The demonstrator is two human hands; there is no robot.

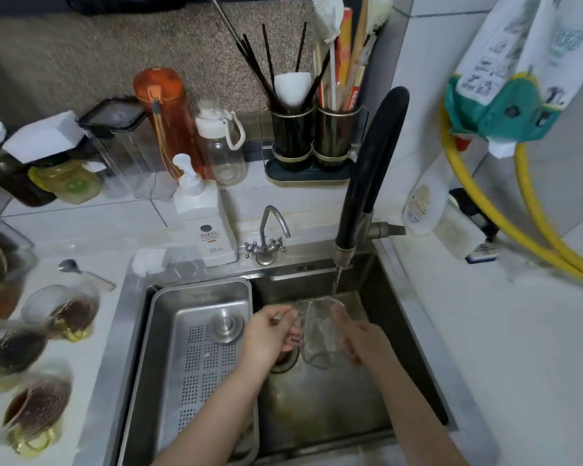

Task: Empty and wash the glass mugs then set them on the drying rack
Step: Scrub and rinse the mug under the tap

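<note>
Both forearms are seen nearest, reaching into the sink (414,317). Rinsing appears to be the step in hand: a glass mug (322,334) is held tilted under the black faucet (367,183), in running water. Its handle is gripped by the left hand (270,334); its side is clasped by the right hand (360,338). Next, draining and placing in the perforated rack (199,338) at left seems called for. Three unwashed mugs (64,314) wait far left.

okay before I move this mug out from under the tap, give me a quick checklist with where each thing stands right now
1. Left hand grips the glass mug at its handle side: ok.
2. Right hand steadies the mug: ok.
3. Water from the black faucet reaches the mug's rim: ok.
4. Mug rinsed clean: cannot tell.
5. Perforated tray has free space: ok.
6. Three mugs on the counter, nearest, emptied: not ok.
</note>
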